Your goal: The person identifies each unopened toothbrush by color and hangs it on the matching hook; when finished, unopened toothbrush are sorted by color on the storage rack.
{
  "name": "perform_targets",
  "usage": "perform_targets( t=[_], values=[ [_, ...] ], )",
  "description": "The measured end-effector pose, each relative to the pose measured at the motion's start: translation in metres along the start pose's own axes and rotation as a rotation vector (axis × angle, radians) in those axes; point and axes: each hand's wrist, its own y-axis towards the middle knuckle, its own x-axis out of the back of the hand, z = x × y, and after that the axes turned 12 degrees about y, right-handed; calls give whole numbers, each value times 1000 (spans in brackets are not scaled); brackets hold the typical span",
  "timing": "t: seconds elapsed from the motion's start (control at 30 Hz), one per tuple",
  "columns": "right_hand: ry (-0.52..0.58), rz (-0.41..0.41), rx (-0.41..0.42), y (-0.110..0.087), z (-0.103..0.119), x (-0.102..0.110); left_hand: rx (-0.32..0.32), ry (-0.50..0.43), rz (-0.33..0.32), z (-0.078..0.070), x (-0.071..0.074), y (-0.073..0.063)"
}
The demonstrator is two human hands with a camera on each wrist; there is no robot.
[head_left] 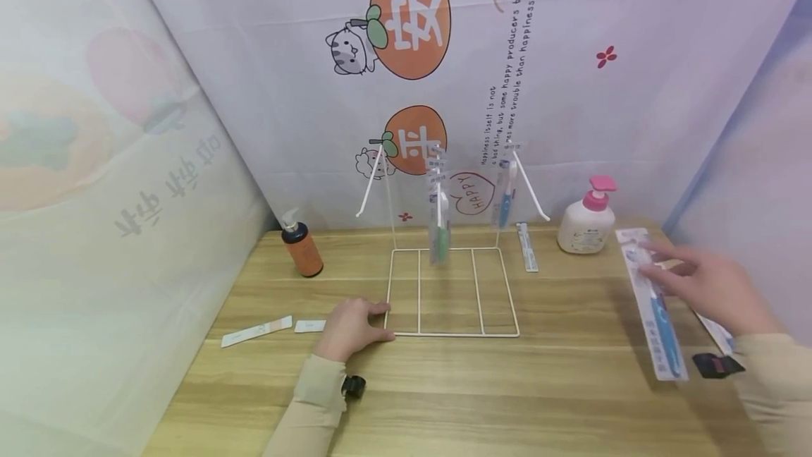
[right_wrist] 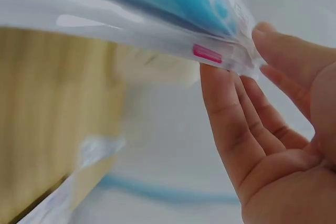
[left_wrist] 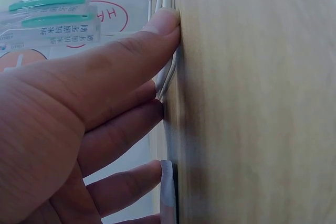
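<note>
My left hand (head_left: pixel 349 330) grips the front left corner of a white wire display rack (head_left: pixel 444 334) standing on the table. In the left wrist view the thumb (left_wrist: pixel 163 22) presses on the wire, with other fingers beneath it. A packaged blue toothbrush (head_left: pixel 664 330) is pinched near its upper end by my right hand (head_left: pixel 713 288), above the table at the right. The right wrist view shows its clear blister (right_wrist: pixel 157 35) close up, between thumb and fingers. From the rack's arms hang packaged green toothbrushes (head_left: pixel 440 242) in the middle and a packaged blue toothbrush (head_left: pixel 505 206) on the right.
An orange pump bottle (head_left: pixel 306 254) stands at the back left, a white pump bottle (head_left: pixel 582 228) with a pink top at the back right. Slim packets lie on the table: one (head_left: pixel 256 331) at left, another (head_left: pixel 528 249) behind the rack's right side. Printed cloth (head_left: pixel 285 111) hangs behind.
</note>
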Motion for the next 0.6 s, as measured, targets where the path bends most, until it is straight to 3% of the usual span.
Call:
perform_targets(
  t=[0.17,0.33,0.5,0.6],
  values=[
    [75,-148,129,-5,62,-6,7,-9,0,0,0,0],
    [264,-261,278,-18,121,-19,12,-15,1,1,-1,-1],
    [424,-333,484,-26,162,-33,13,-19,1,2,-2,-1],
    [478,-361,549,-32,180,-39,10,-21,1,1,-2,0]
  ],
)
